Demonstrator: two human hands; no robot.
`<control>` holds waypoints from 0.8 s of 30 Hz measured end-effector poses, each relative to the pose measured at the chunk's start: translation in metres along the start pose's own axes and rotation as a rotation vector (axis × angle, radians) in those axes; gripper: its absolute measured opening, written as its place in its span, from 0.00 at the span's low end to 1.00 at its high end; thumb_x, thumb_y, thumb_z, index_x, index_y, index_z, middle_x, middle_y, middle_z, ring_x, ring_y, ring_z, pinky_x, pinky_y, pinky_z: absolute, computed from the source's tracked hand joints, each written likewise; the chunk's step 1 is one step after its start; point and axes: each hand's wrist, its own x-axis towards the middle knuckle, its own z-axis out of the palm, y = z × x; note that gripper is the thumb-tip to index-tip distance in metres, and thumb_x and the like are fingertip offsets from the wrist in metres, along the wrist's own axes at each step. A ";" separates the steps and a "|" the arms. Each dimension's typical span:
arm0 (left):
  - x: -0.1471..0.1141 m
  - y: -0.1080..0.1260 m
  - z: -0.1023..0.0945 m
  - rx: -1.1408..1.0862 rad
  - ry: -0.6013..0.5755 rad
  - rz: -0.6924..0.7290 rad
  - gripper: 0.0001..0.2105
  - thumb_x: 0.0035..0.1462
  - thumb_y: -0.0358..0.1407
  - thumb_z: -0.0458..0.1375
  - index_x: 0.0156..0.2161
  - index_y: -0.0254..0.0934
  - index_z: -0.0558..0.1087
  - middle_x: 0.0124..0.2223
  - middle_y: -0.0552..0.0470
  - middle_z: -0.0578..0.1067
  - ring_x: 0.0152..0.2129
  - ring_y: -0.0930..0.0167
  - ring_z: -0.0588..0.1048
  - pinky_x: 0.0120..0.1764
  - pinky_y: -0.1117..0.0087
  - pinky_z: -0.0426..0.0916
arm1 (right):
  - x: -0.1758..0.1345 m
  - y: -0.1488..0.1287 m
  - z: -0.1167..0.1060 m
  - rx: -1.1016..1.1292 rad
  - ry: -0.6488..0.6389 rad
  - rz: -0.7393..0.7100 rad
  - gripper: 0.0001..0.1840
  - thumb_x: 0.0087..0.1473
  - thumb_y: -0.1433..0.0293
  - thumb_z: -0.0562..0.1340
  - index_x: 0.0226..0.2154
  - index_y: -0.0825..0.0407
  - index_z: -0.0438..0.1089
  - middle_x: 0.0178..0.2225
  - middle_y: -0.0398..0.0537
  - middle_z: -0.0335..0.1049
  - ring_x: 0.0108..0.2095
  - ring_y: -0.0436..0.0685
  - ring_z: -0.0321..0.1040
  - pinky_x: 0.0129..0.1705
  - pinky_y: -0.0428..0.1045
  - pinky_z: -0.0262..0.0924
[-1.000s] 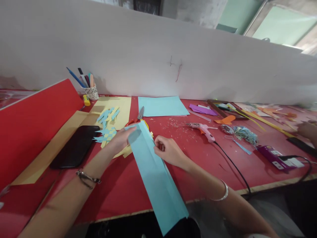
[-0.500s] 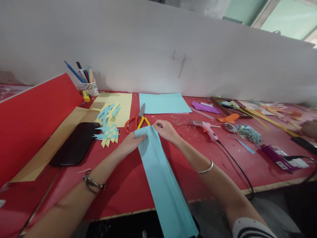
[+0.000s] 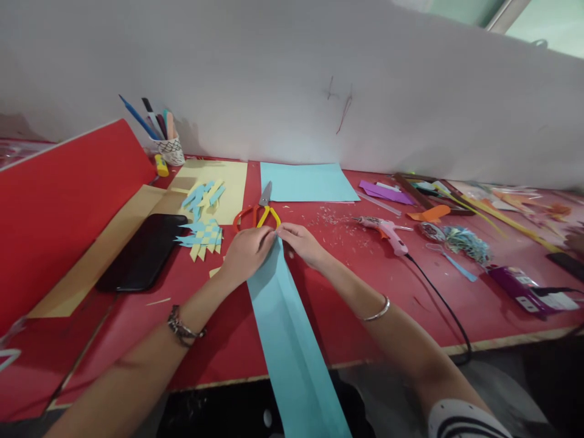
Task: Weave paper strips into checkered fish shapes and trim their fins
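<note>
A long strip of light-blue paper (image 3: 292,340) runs from the table over its front edge towards me, with a lengthwise crease. My left hand (image 3: 250,250) is closed on its far end, thumb and fingers pinched together. Right beside it, my right hand (image 3: 303,243) pinches the same end, and the fingertips of both hands nearly meet. Just beyond them lie scissors (image 3: 264,204) with one red and one yellow handle, blades slightly apart. Left of my left hand rests a woven blue-and-yellow paper piece (image 3: 206,237), with loose cut strips (image 3: 203,196) above it.
Farther left are a black phone-like slab (image 3: 143,252), a red board (image 3: 68,207) and a pen cup (image 3: 170,149). Light-blue sheets (image 3: 308,182) lie at the back. To the right are a pink glue gun (image 3: 387,232) with its cord, shredded paper (image 3: 468,243) and a purple power strip (image 3: 520,289).
My left hand has moved inward and up to the paper's tip, beside my right hand. The strip's far end is now pinched narrow between both hands. The view has shifted slightly.
</note>
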 end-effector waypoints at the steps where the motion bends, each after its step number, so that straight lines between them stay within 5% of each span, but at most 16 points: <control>1: -0.001 0.000 0.001 -0.018 -0.003 -0.023 0.14 0.54 0.40 0.43 0.25 0.36 0.66 0.21 0.54 0.67 0.22 0.70 0.68 0.27 0.70 0.60 | -0.001 0.000 0.002 0.016 0.001 0.001 0.11 0.49 0.68 0.51 0.19 0.52 0.56 0.14 0.33 0.49 0.13 0.42 0.47 0.14 0.40 0.44; 5: -0.002 -0.003 0.002 -0.112 0.006 -0.110 0.16 0.52 0.42 0.44 0.19 0.37 0.59 0.16 0.59 0.57 0.15 0.75 0.60 0.19 0.75 0.53 | -0.004 0.003 0.008 0.075 0.018 0.006 0.12 0.50 0.69 0.51 0.18 0.52 0.55 0.13 0.34 0.49 0.13 0.42 0.46 0.13 0.40 0.40; 24: -0.009 0.000 0.014 -0.350 0.139 -0.212 0.15 0.49 0.41 0.47 0.17 0.37 0.57 0.16 0.60 0.53 0.15 0.77 0.54 0.18 0.75 0.49 | -0.008 0.017 0.021 0.245 0.077 -0.013 0.15 0.48 0.69 0.53 0.15 0.52 0.50 0.12 0.32 0.45 0.14 0.42 0.42 0.17 0.42 0.39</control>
